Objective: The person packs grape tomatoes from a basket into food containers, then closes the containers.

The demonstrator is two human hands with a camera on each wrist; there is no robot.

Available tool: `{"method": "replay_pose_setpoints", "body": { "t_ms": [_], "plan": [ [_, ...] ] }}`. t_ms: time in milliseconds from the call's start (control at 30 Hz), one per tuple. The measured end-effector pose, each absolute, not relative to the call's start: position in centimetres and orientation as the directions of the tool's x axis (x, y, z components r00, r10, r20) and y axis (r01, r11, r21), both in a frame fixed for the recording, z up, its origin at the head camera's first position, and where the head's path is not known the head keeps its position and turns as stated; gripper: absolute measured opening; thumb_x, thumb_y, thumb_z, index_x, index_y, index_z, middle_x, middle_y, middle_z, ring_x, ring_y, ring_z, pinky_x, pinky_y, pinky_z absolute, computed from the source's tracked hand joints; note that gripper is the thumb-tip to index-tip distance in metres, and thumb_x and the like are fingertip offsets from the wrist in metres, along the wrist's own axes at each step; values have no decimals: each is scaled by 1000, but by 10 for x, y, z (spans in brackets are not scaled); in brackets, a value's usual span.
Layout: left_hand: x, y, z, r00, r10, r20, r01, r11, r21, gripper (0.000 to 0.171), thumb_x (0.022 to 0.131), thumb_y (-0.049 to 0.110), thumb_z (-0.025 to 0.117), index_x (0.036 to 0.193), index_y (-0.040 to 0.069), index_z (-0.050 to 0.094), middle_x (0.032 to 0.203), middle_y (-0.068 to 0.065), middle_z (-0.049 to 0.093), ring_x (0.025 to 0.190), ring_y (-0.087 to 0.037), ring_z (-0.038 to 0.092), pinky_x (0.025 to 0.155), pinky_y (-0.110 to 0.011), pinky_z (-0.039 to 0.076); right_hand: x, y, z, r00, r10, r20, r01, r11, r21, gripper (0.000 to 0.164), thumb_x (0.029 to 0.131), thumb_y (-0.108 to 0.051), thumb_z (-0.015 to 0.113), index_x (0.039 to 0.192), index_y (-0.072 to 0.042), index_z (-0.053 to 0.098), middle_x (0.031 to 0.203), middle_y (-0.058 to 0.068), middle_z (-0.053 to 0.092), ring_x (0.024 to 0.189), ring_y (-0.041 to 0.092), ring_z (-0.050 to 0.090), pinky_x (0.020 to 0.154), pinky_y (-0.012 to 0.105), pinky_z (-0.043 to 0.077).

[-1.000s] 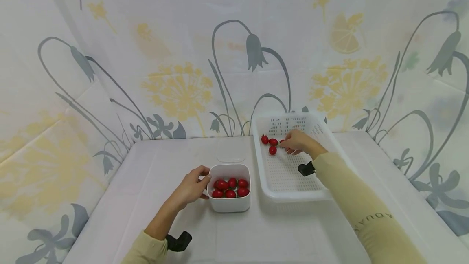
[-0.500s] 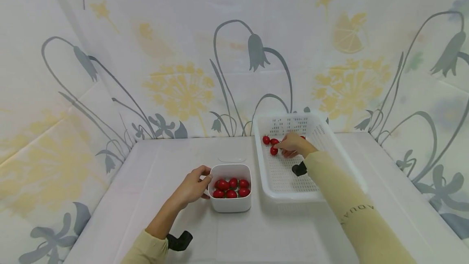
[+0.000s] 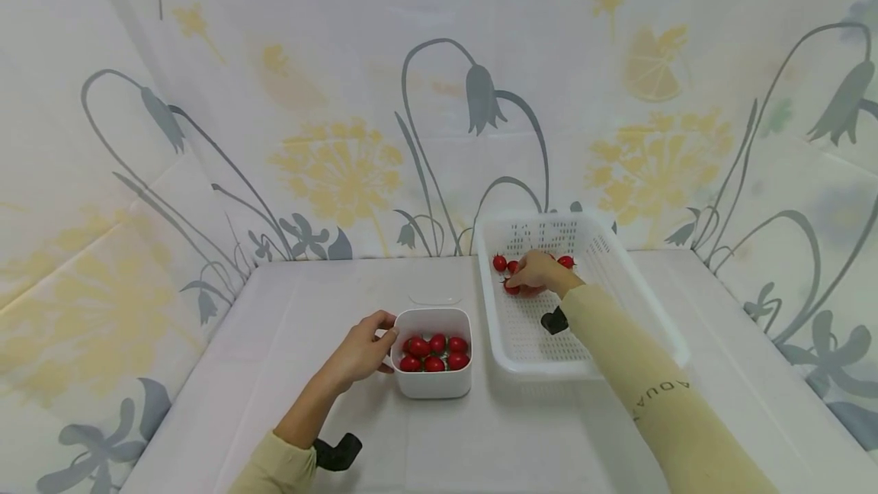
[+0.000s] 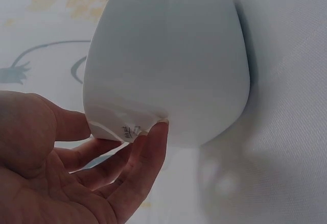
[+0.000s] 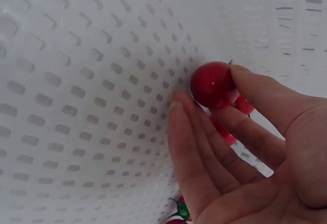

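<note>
My left hand (image 3: pixel 362 349) grips the left side of a small white square container (image 3: pixel 434 385), thumb near the rim and fingertips on the outer wall (image 4: pixel 173 66). Several red cherry tomatoes (image 3: pixel 434 364) lie inside it. Over in the white perforated basket (image 3: pixel 524 330), my right hand (image 3: pixel 542 273) pinches a cherry tomato (image 5: pixel 212 84) between thumb and index finger, low by the basket's floor. Its other fingers reach down along the perforated surface. More cherry tomatoes (image 3: pixel 565 261) lie around that hand, some partly hidden behind it.
Behind the container, a clear flat lid-like outline (image 3: pixel 435 299) shows on the white tabletop (image 3: pixel 322 288). A flower-printed cloth (image 3: pixel 329 97) rises as a wall at the back and both sides. The basket's raised rim (image 3: pixel 488 311) stands right of the container.
My right hand has moved left and slightly nearer inside the basket, onto the nearest tomato of the left group, uncovering a tomato to its right. The left hand stays at the container.
</note>
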State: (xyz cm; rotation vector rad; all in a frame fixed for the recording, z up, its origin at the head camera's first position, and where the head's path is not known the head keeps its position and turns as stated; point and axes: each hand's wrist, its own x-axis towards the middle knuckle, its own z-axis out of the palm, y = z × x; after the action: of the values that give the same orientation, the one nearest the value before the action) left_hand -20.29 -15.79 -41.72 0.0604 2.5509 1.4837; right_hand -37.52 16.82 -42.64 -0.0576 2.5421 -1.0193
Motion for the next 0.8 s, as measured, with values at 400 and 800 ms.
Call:
{"method": "replay_pose_setpoints", "body": {
  "t_ms": [400,800],
  "plan": [
    [-203,-157,-417,-982,128,-138,-58,495,867,24,106,12,53,127,2,59,129,-17,61,90,-25,64,67,-38,65,-364,165,-416,-899,-270,-344,78,675,-734,22,94,-8,73,107,10,70,93,19,74,79,24,74,78,35,64],
    [-202,-157,-417,-983,133,-129,-46,499,865,24,106,11,53,127,1,59,129,-17,61,90,-26,63,67,-38,65,-364,158,-415,-886,-275,-373,108,661,-743,22,92,-8,75,106,9,71,92,18,71,78,22,70,82,38,63]
  ]
}}
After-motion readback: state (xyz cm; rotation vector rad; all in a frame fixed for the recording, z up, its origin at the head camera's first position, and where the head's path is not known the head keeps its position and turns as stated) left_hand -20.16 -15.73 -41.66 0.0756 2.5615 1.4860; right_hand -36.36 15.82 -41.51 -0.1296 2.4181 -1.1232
